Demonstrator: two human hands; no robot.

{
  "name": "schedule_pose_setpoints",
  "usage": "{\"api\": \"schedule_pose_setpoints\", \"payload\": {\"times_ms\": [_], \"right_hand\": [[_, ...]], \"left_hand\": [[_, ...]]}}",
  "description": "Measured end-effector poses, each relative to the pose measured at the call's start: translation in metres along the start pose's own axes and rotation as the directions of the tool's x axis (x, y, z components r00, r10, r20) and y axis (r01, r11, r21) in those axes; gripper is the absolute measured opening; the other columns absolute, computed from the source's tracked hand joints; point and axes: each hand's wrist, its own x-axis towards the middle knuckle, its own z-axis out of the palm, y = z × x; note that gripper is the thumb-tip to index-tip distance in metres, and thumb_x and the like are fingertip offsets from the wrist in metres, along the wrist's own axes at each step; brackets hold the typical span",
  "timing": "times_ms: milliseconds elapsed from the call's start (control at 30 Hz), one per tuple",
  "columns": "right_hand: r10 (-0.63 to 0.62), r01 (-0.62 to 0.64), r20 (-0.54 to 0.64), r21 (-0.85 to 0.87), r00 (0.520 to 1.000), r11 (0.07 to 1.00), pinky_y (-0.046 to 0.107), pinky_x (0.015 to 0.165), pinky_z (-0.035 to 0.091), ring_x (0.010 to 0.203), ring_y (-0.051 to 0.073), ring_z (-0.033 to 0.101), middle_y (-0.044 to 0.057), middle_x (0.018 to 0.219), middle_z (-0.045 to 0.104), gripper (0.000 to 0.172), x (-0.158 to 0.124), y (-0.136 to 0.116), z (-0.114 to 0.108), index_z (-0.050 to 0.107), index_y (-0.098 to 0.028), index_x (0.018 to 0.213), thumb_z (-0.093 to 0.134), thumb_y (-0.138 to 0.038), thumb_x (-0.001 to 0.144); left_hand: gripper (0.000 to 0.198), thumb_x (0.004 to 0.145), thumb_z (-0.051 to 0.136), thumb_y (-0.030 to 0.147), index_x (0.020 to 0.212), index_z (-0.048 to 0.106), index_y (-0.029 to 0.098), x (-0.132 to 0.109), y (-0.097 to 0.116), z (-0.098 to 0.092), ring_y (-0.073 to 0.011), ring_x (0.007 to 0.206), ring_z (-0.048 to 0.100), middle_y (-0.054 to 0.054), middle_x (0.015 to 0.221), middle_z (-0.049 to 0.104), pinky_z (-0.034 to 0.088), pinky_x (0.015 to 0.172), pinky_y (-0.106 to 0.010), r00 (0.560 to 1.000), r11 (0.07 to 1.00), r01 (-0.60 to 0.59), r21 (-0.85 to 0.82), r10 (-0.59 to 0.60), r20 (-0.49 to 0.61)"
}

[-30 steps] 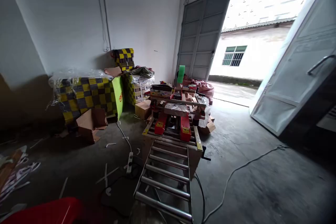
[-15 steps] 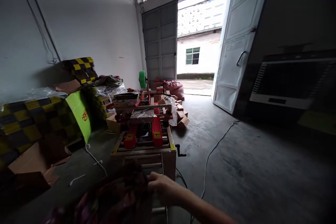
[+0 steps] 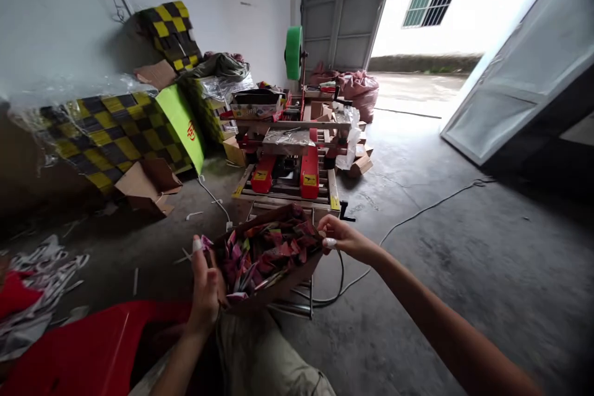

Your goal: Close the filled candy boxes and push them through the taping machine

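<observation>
Between my hands is an open cardboard box [image 3: 288, 275], tilted and filled with small pink, red and purple packets [image 3: 269, 247]. My left hand [image 3: 204, 288] grips its left end, thumb raised at the edge and the other fingers partly hidden. At the far right corner, my right hand [image 3: 338, 238] pinches the box's rim. The box is over my lap, at the near end of a roller conveyor [image 3: 297, 306]. Just beyond it stands a carton sealing machine with red side belts [image 3: 310, 170] and a green tape roll [image 3: 293, 52] on top.
A red plastic stool [image 3: 78, 352] is at lower left, beside scattered white strips [image 3: 46, 266]. An open empty carton [image 3: 143, 189] and yellow-black wrapped stacks [image 3: 116, 130] line the left side. A cable [image 3: 417, 213] crosses the floor at right; a crank handle [image 3: 346, 211] juts from the machine.
My view has tilted down. The box has come up from the dark lower edge into clear sight, my right hand still on it. My left hand now shows on its left end.
</observation>
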Motion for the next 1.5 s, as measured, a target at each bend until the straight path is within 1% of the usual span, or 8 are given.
{"api": "schedule_pose_setpoints", "payload": {"times_ms": [133,300,500,767,1000,1133,1300,1500], "right_hand": [[0.029,-0.022,0.186,-0.038,0.982,0.999,0.014,0.052,0.037,0.057,0.005,0.046,-0.007,0.069,0.045,0.018,0.033,-0.015,-0.001,0.045,-0.018,0.076,0.060,-0.028,0.076],[0.138,0.121,0.517,-0.435,0.845,0.892,0.018,0.050,0.034,0.052,0.009,0.047,-0.006,0.055,0.053,0.024,0.081,-0.018,0.023,0.059,-0.014,0.066,0.078,-0.027,0.063],[0.300,0.460,0.603,-0.777,0.739,0.429,0.026,0.056,0.034,0.063,0.019,0.056,0.006,0.069,0.065,0.027,0.111,-0.001,0.076,0.072,-0.013,0.081,0.075,-0.034,0.065],[0.382,0.348,0.534,-0.818,0.754,0.458,0.027,0.059,0.038,0.063,0.022,0.058,0.007,0.065,0.066,0.023,0.114,-0.002,0.079,0.072,-0.012,0.074,0.077,-0.030,0.060],[0.290,0.209,0.540,-0.682,0.791,0.701,0.018,0.066,0.043,0.070,0.013,0.061,0.000,0.077,0.068,0.018,0.112,-0.021,0.041,0.070,-0.014,0.088,0.063,-0.028,0.079],[-0.030,0.026,0.002,-0.562,1.000,0.826,0.023,0.085,0.044,0.095,0.014,0.059,0.007,0.104,0.064,0.032,0.070,-0.031,0.022,0.061,-0.010,0.111,0.040,-0.026,0.092],[-0.214,-0.147,-0.589,-0.505,0.779,0.851,0.045,0.111,0.023,0.136,0.027,0.023,0.019,0.145,0.028,0.052,0.007,0.020,0.090,0.028,-0.010,0.140,0.035,-0.033,0.094],[0.011,-0.350,-0.544,-0.525,0.839,0.776,0.051,0.111,0.019,0.140,0.026,0.004,0.017,0.151,0.012,0.058,0.041,0.039,0.139,0.018,-0.004,0.145,0.022,-0.034,0.095]], "left_hand": [[0.071,0.092,0.023,0.060,0.146,-0.009,0.026,0.011,0.013,-0.004,-0.0290,0.139,-0.011,-0.006,0.153,-0.015,-0.005,0.112,-0.052,0.899,0.881,-0.416,0.226,0.362,0.245],[0.072,0.092,0.028,0.059,0.147,-0.003,0.024,0.021,0.012,0.023,-0.0271,0.141,0.005,-0.009,0.154,0.001,0.009,0.114,-0.046,0.698,0.691,-0.663,0.288,0.431,0.572],[0.072,0.091,0.044,0.048,0.147,0.012,0.017,0.024,0.001,0.048,-0.0241,0.140,0.014,-0.010,0.152,0.013,0.011,0.115,-0.043,0.661,0.708,-0.624,0.329,0.254,0.706],[0.118,0.063,0.066,0.069,0.147,0.000,0.017,0.046,0.011,0.017,-0.0366,0.136,-0.015,-0.013,0.150,-0.011,-0.001,0.109,-0.058,0.344,0.946,-0.323,0.027,0.091,0.934],[0.080,0.085,0.051,0.048,0.147,0.011,0.017,0.056,0.006,0.014,-0.0217,0.139,0.014,-0.009,0.152,0.014,0.013,0.115,-0.040,0.456,0.981,0.141,-0.133,0.055,0.888],[0.080,0.080,0.060,0.032,0.147,0.017,0.021,0.057,-0.001,0.018,-0.0207,0.138,0.021,-0.008,0.150,0.022,0.017,0.115,-0.039,0.502,0.956,0.182,-0.232,0.113,0.858],[0.081,0.074,0.061,0.018,0.145,0.022,0.016,0.031,0.001,0.033,-0.0212,0.137,0.026,-0.011,0.146,0.031,0.015,0.115,-0.041,0.699,0.919,0.255,-0.300,0.039,0.714],[0.055,0.087,0.046,0.017,0.140,0.034,0.012,-0.026,0.051,0.104,-0.0231,0.138,0.023,-0.013,0.145,0.034,0.020,0.114,-0.039,0.966,0.951,0.241,-0.195,-0.216,0.139]]}}
